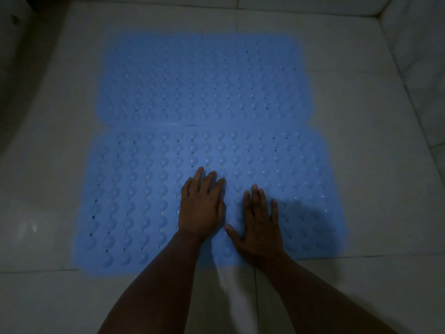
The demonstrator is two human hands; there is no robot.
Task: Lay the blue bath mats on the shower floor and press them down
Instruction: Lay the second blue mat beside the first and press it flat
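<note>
Two blue bath mats with raised bumps and small holes lie flat on the pale tiled shower floor (361, 165), long edges meeting at a seam. The far mat (202, 78) sits behind the near mat (134, 189). My left hand (201, 208) lies palm down on the middle of the near mat, fingers straight and together. Just to its right, my right hand (258, 225) rests flat on the same mat with fingers spread and thumb out to the left. Both hands hold nothing.
A tiled wall (419, 56) rises at the right and along the back. A curved pale fixture (21, 68) fills the left edge. Bare floor tile surrounds the mats on all sides. The light is dim.
</note>
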